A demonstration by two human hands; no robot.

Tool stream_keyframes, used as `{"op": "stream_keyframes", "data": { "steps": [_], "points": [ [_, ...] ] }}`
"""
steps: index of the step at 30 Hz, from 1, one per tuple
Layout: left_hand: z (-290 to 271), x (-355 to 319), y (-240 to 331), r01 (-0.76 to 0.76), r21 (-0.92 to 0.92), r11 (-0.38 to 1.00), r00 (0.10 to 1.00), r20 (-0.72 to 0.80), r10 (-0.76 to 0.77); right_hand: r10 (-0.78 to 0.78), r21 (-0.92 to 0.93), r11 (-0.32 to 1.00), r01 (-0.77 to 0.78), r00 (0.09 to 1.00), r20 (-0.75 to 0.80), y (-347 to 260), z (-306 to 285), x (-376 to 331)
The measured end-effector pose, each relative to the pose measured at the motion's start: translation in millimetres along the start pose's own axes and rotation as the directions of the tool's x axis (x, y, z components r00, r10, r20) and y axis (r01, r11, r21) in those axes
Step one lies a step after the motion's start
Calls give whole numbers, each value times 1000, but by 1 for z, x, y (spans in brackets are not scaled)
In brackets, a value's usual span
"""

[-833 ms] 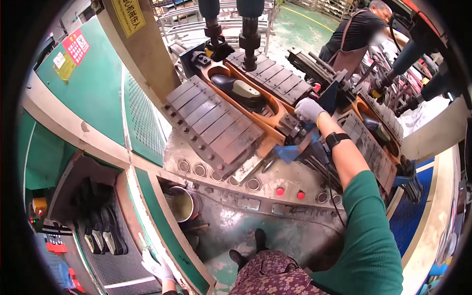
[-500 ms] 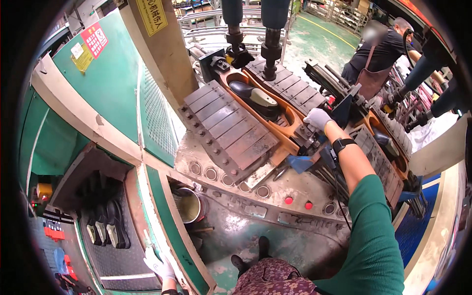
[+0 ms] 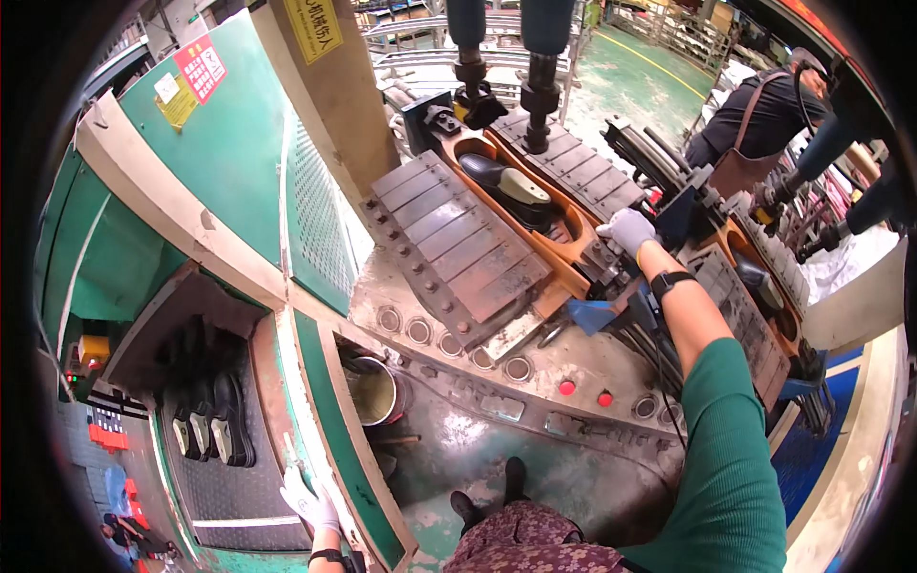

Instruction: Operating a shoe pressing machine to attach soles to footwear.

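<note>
Factory floor green, worn; right hand [image 3: 626,230] gripping press mould [image 3: 535,205] edge, left hand [image 3: 310,503] open, empty.

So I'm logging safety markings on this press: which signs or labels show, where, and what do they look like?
Red sign: rectangular, upper green panel, pale marks.
Yellow label: smaller tilted rectangle just below the red one.
Yellow sign: on the tan column at the top, dark characters.
</note>
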State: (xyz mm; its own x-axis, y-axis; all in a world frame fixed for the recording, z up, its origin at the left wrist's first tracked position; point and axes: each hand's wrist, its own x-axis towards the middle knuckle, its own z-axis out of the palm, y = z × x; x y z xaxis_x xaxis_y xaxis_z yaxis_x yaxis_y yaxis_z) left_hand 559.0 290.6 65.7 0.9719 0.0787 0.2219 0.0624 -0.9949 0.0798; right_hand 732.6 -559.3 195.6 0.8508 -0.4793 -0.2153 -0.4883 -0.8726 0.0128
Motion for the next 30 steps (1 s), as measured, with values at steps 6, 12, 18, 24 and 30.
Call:
{"op": "stream_keyframes", "data": {
  "steps": [6,12,18,24,30],
  "points": [
    [-10,-9,-19,30,47,998,999,-13,-30,-124,-21,992,122,978,-165,-82,-79,-67],
    [-6,-7,-13,14,-6,1000,998,-66,-14,-498,-456,808,373,845,-193,-110,-15,-136],
    [-8,-9,-14,30,-5,1000,998,-49,-30,-396,-467,853,233,872,-288,-131,9,-122],
    [-7,-8,-12,45,-19,999,997,-63,-46,-322,-355,910,216,907,-272,-141,11,-109],
    [-7,-7,-10,13,-5,1000,997,-80,-14,-274,-99,962,256,916,-292,-136,10,-98]
  ]
}}
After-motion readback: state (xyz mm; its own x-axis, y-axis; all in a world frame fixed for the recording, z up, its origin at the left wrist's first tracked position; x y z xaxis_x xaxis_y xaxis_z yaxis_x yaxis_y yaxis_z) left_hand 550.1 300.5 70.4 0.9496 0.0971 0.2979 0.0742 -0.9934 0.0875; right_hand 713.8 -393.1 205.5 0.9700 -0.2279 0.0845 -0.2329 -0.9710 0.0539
